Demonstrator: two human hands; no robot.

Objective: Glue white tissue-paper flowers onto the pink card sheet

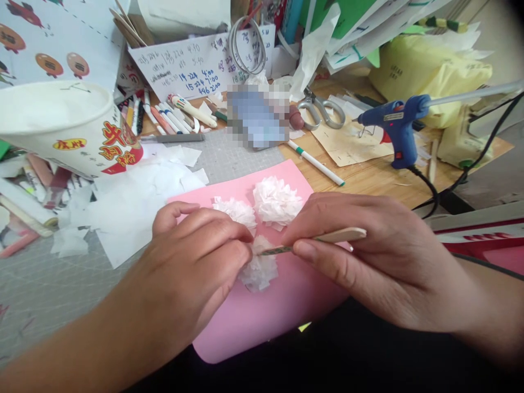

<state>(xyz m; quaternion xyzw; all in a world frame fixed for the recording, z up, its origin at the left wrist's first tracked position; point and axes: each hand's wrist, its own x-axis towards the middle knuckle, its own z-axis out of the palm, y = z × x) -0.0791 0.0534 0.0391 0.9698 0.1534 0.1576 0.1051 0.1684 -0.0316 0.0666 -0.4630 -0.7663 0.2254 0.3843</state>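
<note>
My left hand [196, 262] pinches a white tissue-paper flower [260, 270] that rests on a pink paper sheet [266, 316]. My right hand [368, 256] grips a thin wooden stick [327, 240] whose dark tip touches that flower, right by my left fingertips. Two more white tissue flowers lie on the pink sheet just beyond my hands: one on the left [235, 210] and one on the right [276, 201].
A blue glue gun [395, 123] stands at the right with its black cord trailing. Scissors [321, 109], a white pen [315, 162], loose pens [172, 117] and white tissue scraps [135, 210] lie around. A large paper cup [69, 128] is at the left.
</note>
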